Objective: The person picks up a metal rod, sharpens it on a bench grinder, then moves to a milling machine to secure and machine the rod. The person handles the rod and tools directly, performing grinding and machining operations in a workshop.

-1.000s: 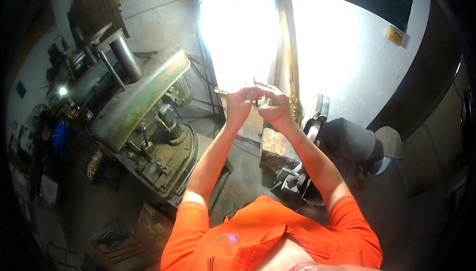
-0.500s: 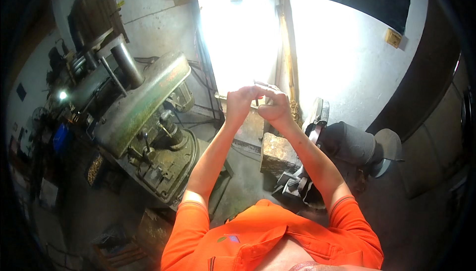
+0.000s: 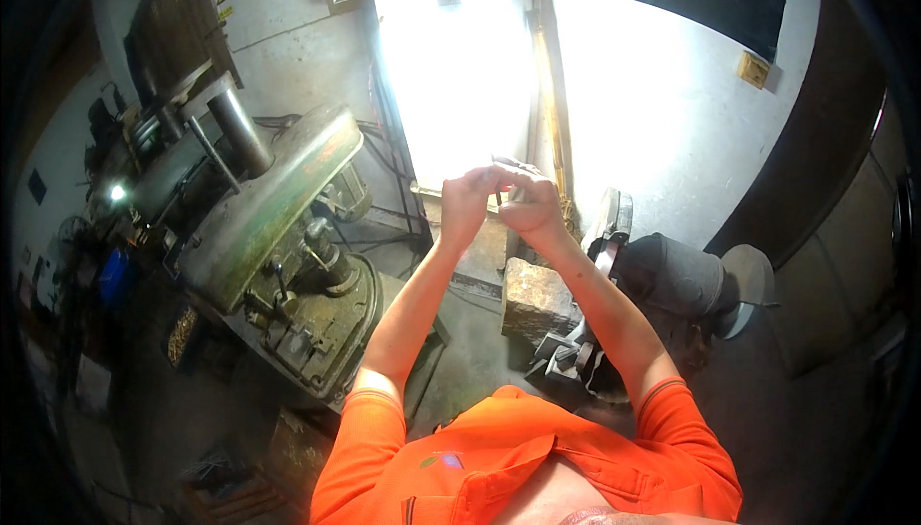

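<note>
Observing by remote view. Nearest me, the wearer's orange short-sleeved shirt (image 3: pixel 518 443) fills the lower middle. Beyond it, both forearms reach forward and converge. The left hand (image 3: pixel 464 203) and right hand (image 3: pixel 533 206) meet at the fingertips, around a thin dark rod-like piece (image 3: pixel 498 197). The fingers of each are curled in, with almost no gap, and I read both as pinching the piece; exact fingertip contact is lost in glare. The piece sits between the hands, raised well off any surface. My judgement: two-handed holding steadies something so slim, and the bright backdrop makes its outline easier to see.

Near left, a brown slatted wooden crate (image 3: pixel 230 498) lies in shadow; I cannot tell its contents. Right of centre, a rough tan-brown block (image 3: pixel 539 299) sits beside a grey cylindrical motor-like machine (image 3: pixel 669 274), perhaps as a support.

Farther left stands a worn green drill press (image 3: pixel 269 208), its round column upright. Left of it, a dark bin (image 3: pixel 180 336) holds many small tan pieces, presumably gathered there to stop scattering. Farther left, a blue box-like container (image 3: pixel 113 275); inside not visible.

Far centre: a glaring white panel (image 3: pixel 456 83).
</note>
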Demonstrator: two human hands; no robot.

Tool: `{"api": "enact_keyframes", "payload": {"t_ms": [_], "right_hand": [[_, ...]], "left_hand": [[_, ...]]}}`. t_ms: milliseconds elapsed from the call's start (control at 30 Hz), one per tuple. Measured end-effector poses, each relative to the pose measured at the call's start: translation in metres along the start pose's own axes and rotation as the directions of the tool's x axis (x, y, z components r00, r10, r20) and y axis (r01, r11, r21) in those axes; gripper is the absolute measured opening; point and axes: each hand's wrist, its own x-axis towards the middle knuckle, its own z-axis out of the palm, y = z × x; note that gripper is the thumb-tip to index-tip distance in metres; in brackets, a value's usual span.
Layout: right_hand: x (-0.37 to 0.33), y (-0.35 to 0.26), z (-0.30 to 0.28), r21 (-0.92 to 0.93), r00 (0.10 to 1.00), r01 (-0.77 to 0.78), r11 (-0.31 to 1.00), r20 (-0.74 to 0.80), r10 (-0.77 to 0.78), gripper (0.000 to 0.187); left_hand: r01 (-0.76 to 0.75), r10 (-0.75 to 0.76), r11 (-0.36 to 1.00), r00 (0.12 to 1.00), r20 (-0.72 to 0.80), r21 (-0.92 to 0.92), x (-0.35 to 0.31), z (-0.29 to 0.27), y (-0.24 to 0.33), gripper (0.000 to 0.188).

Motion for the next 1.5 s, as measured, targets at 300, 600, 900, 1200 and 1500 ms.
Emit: {"api": "enact_keyframes", "payload": {"t_ms": [300,600,900,1200,1500], "right_hand": [[-0.003,0.000,-0.012,0.086,0.994,-0.114,0.990,0.008,0.113,0.036],[-0.033,0.004,-0.035,0.189,0.951,-0.304,0.934,0.000,0.310,0.049],[-0.096,-0.011,-0.058,0.240,0.889,-0.438,0.866,-0.026,0.457,0.054],[-0.157,-0.035,-0.044,0.324,0.710,-0.565,0.758,-0.277,0.648,0.056],[-0.201,-0.026,-0.036,0.432,0.570,-0.589,0.683,-0.377,0.730,0.056]], "left_hand": [[0.052,-0.051,0.999,0.999,-0.009,0.010,0.004,0.011,-0.007,0.020],[0.115,-0.110,0.992,0.990,0.087,-0.049,-0.005,0.032,-0.027,0.015],[0.300,-0.179,0.918,0.896,0.406,-0.258,-0.045,0.051,-0.059,0.012],[0.665,-0.344,0.718,0.594,0.727,-0.203,-0.082,0.058,-0.082,0.018],[0.798,-0.349,0.583,0.414,0.841,-0.151,-0.101,0.077,-0.109,0.023]]}}
